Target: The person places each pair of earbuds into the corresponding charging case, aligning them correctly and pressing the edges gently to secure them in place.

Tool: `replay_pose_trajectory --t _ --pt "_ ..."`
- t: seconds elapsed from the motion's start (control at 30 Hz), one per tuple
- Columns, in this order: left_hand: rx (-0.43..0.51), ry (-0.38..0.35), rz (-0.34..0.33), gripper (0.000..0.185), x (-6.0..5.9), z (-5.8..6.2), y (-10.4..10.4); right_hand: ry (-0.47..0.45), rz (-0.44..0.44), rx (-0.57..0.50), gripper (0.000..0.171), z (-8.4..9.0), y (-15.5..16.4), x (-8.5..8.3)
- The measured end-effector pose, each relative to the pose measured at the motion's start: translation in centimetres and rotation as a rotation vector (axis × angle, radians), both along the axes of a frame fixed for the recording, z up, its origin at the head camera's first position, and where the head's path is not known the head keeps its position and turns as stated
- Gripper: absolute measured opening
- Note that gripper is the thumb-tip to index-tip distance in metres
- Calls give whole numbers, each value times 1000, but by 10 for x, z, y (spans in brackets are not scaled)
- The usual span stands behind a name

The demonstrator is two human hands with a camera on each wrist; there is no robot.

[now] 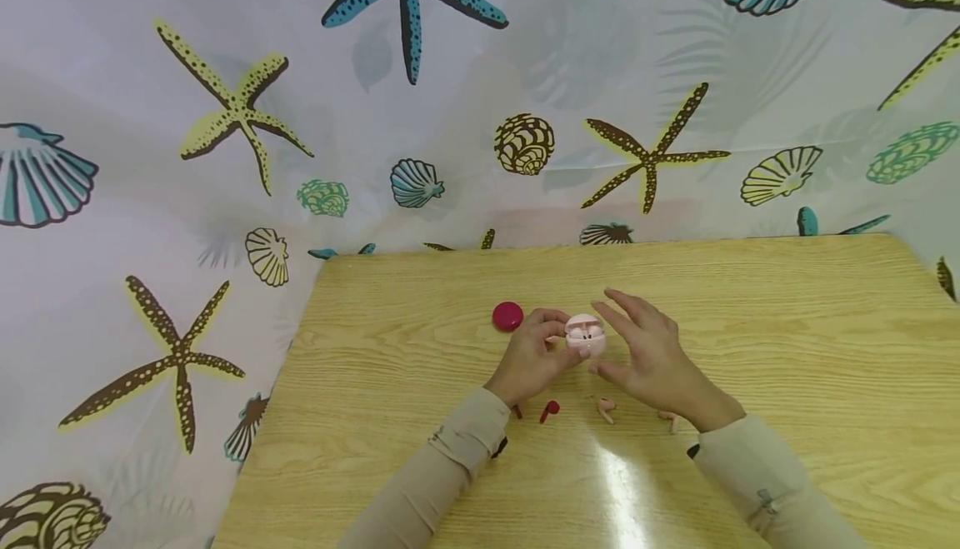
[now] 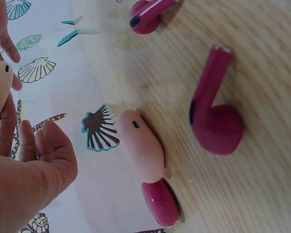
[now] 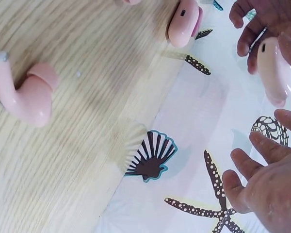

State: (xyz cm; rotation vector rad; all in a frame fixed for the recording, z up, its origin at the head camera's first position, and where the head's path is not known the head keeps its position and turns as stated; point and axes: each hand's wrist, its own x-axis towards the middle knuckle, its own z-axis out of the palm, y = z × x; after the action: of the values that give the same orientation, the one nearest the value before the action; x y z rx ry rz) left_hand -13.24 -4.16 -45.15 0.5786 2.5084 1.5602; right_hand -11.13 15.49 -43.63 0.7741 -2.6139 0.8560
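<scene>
One pink case (image 1: 585, 336) open, empty | left hand (image 1: 534, 355) holds | two pink earbuds (image 1: 605, 407) on table (image 1: 787, 324)

Wooden table (image 1: 750, 324), seashell-print curtain (image 1: 225, 116)

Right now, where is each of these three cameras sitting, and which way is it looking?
Head: worn on the head, looking forward and down at the wooden table; both sleeves show, the left hand holding an open pink earbud case, the right hand beside it.
Left wrist: low over the tabletop, facing a red earbud; an open hand shows at the left edge.
Right wrist: low over the table, facing a pink earbud; fingers show on the right.
Shared: both wrist views show the pink case in the fingers.
</scene>
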Motion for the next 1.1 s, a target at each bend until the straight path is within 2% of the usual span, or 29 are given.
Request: replay_pose_trajectory --t 0.23,0.43,0.77,0.93,1.1 --pt "-7 -9 -5 21 1 -1 2 98 -4 3 67 -6 -6 -1" --pt "-17 0 0 23 1 -1 1 125 -19 -3 64 -6 -9 -2" --pt "33 -25 -3 25 0 1 0 191 -16 -32 57 -8 -11 -2" --pt "36 -25 1 25 -1 2 -1 202 -9 -40 57 -9 -11 -1" --pt "47 -58 -3 28 -2 1 -2 188 -1 -41 59 -10 -12 -1"
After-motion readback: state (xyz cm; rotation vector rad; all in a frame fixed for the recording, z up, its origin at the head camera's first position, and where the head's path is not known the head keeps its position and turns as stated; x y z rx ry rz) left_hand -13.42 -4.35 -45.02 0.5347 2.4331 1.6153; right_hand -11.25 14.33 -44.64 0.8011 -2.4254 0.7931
